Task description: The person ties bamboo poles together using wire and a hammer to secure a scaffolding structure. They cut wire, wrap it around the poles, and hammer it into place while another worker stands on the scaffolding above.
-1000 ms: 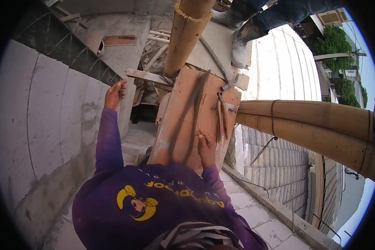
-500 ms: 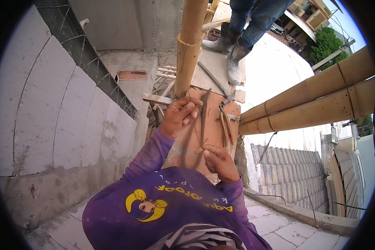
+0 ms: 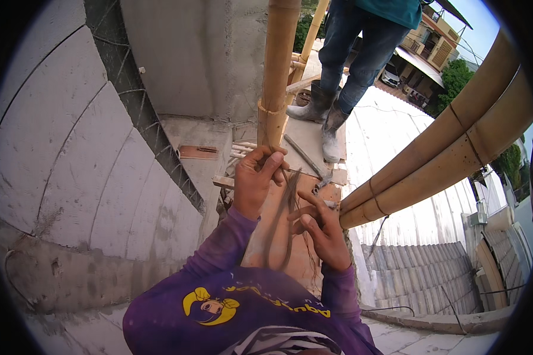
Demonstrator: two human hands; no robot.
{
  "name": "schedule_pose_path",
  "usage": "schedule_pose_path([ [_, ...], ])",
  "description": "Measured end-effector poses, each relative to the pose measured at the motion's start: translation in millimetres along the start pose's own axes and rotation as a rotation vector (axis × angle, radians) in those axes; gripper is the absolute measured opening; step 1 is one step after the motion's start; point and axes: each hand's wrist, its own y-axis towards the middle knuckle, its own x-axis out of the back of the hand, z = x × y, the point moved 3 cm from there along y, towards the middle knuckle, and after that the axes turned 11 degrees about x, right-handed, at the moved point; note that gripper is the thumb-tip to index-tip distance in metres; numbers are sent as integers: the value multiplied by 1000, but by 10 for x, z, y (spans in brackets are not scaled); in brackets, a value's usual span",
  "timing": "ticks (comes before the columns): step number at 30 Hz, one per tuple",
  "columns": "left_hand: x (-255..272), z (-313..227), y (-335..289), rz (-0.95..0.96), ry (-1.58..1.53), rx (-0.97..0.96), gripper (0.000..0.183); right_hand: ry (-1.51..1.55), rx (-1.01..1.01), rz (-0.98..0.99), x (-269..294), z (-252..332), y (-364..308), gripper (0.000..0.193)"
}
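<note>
My left hand (image 3: pixel 256 180) is closed, pinching thin tie wire between thumb and fingertips in front of the upright bamboo pole. To its right, my right hand (image 3: pixel 324 231) has its fingers spread, with strands of wire hanging beside and below them; nothing is plainly gripped. A bundle of dark tie wire (image 3: pixel 283 228) lies lengthwise on the reddish-brown board (image 3: pixel 257 239) beneath both hands. Beyond my right hand lies a hammer-like tool with a long grey handle (image 3: pixel 302 155). The pincers seen earlier on the board are mostly hidden behind my right hand.
A bamboo pole (image 3: pixel 276 77) stands upright ahead, and two lashed bamboo poles (image 3: pixel 423 154) slant along the right. A person in rubber boots (image 3: pixel 333 133) stands on the planks beyond. A pale block wall (image 3: pixel 95 160) runs along the left; corrugated roofing (image 3: pixel 423 272) lies below right.
My view has tilted up, showing more of the other person. My right hand has risen toward the left and spread its fingers from a pinch. My left hand keeps pinching the wire.
</note>
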Motion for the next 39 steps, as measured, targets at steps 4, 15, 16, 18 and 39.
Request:
schedule_pose_path([
  [4,-193,-162,10,30,-50,-25,20,-286,92,-106,-110,149,239,35],
  [15,-153,-556,346,34,-283,-150,16,-705,415,-304,-5,101,160,33],
  [16,-176,-565,348,63,-257,-122,16,-751,448,-338,54,57,143,33],
  [18,-229,-578,333,120,-205,-62,15,-689,324,-272,51,-21,47,32],
  [39,-1120,-718,-162,294,-6,-240,25,-893,750,120,393,1871,915,8],
])
